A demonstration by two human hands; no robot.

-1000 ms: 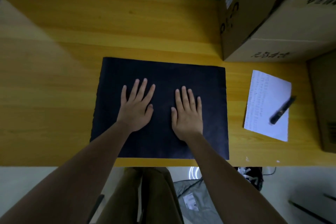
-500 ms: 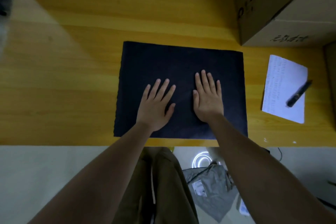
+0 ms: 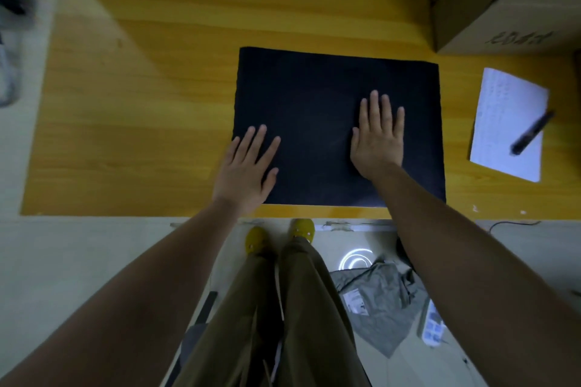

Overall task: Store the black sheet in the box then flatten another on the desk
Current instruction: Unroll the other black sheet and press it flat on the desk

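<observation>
A black sheet [image 3: 314,97] lies flat on the yellow wooden desk [image 3: 141,104], close to the front edge. My left hand [image 3: 246,171] rests palm down on the sheet's near left corner, fingers spread, partly over the desk. On the right half of the sheet my right hand [image 3: 379,138] presses flat with fingers apart. Neither hand grips anything. A cardboard box [image 3: 503,0] stands at the desk's back right, only its side and flap showing.
A white paper [image 3: 503,104] with a dark pen [image 3: 531,137] on it lies right of the sheet. Below the desk edge are my legs, yellow shoes and a grey bag [image 3: 377,298] on the floor. A blurred object sits at the far left.
My left hand slid left and back toward the sheet's near left corner. The right hand stayed flat on the sheet. The camera shifted, so the scene moved right in view.
</observation>
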